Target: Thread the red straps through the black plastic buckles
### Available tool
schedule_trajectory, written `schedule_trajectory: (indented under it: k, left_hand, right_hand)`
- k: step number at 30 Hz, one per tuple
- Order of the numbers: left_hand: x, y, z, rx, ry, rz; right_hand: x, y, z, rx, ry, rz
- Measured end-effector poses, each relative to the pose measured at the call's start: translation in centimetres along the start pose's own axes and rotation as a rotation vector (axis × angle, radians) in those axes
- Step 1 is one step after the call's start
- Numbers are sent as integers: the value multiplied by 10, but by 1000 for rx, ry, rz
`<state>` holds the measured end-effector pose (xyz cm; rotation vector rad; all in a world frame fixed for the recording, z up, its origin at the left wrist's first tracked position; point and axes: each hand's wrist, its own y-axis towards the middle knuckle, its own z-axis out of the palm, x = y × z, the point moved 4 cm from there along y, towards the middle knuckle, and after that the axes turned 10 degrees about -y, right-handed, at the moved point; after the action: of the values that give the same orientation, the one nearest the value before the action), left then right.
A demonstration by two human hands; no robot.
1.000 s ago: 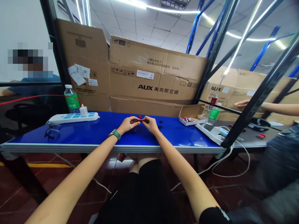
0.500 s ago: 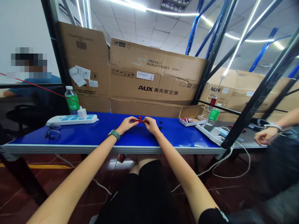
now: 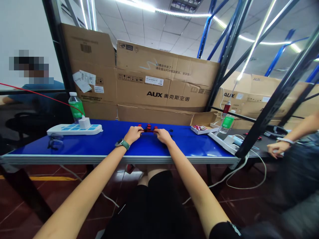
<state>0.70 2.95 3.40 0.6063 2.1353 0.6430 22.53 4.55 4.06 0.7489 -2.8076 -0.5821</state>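
A small red and black assembly of toy-like pieces is in the middle of the blue table, between my hands. Its exact kind is too small to make out. My left hand, with a green-strapped watch on the wrist, pinches its left end. On the other end, the fingers of my right hand are closed in a similar pinch. Red parts show above the fingertips on both sides, and my fingers cover the ends. Just right of my right hand lies a small black piece.
An open cardboard box of small red and white parts stands to the right. White power strips lie at both sides, with glasses at left. Bottles stand behind. A co-worker's hand is beyond the black post at right.
The red and black assembly looks wider now, with red parts showing on each side of its centre. My hands have turned slightly inward and lower around it. At right, the co-worker's hand has shifted slightly.
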Motion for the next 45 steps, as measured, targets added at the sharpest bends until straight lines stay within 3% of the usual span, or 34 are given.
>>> schedule_trajectory:
  k: [5, 10, 12, 14, 17, 20, 22, 24, 27, 30, 32, 34, 36, 40, 45]
  left_hand:
    - [-4, -1, -2, 2, 126, 18]
    - [-3, -6, -5, 44, 259, 87]
    - [-4, -8, -7, 52, 290, 98]
    - [-9, -10, -8, 40, 304, 94]
    - [-19, -13, -3, 104, 284, 153]
    - [-25, -16, 6, 219, 265, 217]
    - [-27, -16, 7, 219, 286, 222]
    - [-29, -15, 5, 173, 324, 220]
    - [-35, -16, 3, 159, 328, 244]
    - [-41, -19, 8, 269, 266, 307]
    - [-43, -19, 11, 312, 237, 331]
    - [-43, -18, 12, 293, 233, 327]
    - [-43, -16, 13, 278, 225, 327]
    - [-43, -16, 17, 339, 107, 360]
    - [-41, -16, 20, 359, 74, 317]
  right_hand:
    - [-4, 0, -1, -21, -45, 40]
    - [-5, -3, 0, 1, 72, -131]
    - [-12, -3, -4, -16, 167, -129]
    - [-26, -3, -11, -97, 229, 7]
    - [-54, -10, -19, -215, 163, 381]
    - [-76, -22, -19, -153, 52, 700]
    - [-83, -26, -18, -109, 49, 776]
    - [-83, -23, -20, -147, 108, 702]
    - [-69, -12, -25, -219, 325, 378]
    - [-49, -7, -25, -55, 564, 62]
    - [-42, -11, -26, 72, 595, -65]
    - [-46, -15, -30, 78, 484, -77]
    - [-60, -18, -34, 38, 274, 25]
    - [-86, -21, -28, 169, -53, 204]
    - [-86, -11, -23, 156, -67, 209]
